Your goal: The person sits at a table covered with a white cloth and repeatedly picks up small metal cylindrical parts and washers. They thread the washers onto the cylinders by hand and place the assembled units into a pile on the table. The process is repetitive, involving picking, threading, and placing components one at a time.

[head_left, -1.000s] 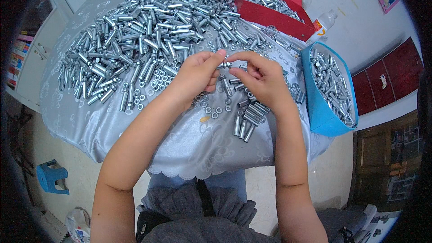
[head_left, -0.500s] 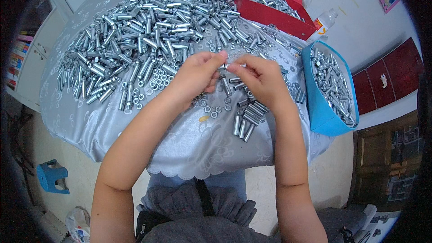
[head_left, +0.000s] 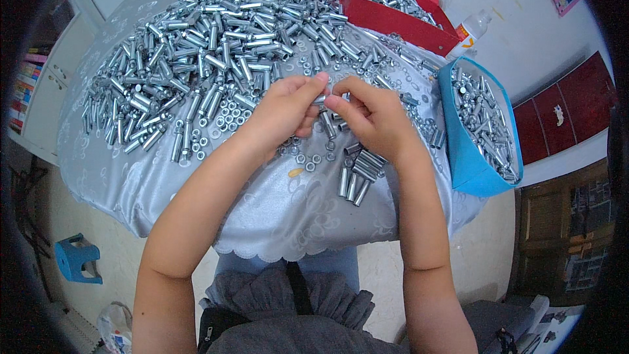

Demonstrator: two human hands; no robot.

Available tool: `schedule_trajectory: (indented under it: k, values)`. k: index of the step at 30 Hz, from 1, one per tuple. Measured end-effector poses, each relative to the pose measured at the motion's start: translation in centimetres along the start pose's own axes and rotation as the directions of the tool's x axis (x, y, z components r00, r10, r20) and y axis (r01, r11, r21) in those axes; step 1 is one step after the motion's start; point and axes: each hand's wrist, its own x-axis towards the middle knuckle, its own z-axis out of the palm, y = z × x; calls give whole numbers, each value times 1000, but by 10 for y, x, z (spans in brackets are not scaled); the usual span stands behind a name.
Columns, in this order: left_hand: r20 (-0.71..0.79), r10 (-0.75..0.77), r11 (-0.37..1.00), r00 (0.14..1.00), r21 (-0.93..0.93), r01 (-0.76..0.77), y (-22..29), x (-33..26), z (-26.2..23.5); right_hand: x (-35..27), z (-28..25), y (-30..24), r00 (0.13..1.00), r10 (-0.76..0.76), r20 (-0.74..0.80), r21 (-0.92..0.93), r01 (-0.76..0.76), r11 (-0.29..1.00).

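Note:
Over the near middle of the table, my left hand (head_left: 288,108) is closed, pinching a small silver bolt (head_left: 320,99) between thumb and fingers. My right hand (head_left: 373,115) meets it from the other side, thumb and forefinger closed at the bolt's end; most of the bolt is hidden by the fingers. Below the hands lie loose nuts and washers (head_left: 310,166) and a small group of metal sleeves (head_left: 367,169). A big heap of silver expansion bolts (head_left: 216,39) spreads beyond my left hand, with more nuts (head_left: 232,115) at its near edge.
To the right stands a blue fabric bin (head_left: 481,167) full of bolts. A red box (head_left: 400,29) with more metal pieces sits at the far right, beside a plastic bottle (head_left: 475,26). A shiny grey cloth (head_left: 262,216) covers the table. A blue stool (head_left: 78,259) is on the floor at left.
My right hand has shifted slightly left, its fingers closer to my left hand and curled differently around the bolt's end. My left hand stays almost still.

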Motion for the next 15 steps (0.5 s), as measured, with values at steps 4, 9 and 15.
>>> schedule_trajectory:
  k: [4, 9, 15]
  values:
    - [20, 32, 999, 999, 33, -33, -2, 0, 1, -1, 8, 1, 999, 53, -1, 53, -52, 997]
    - [55, 38, 998, 998, 47, -41, -1, -2, 5, 0, 10, 1, 996, 79, 36, 222, -85, 971]
    - [-4, 26, 1000, 1000, 5, -26, -2, 0, 3, -2, 5, -4, 999, -41, 14, -101, 42, 994]
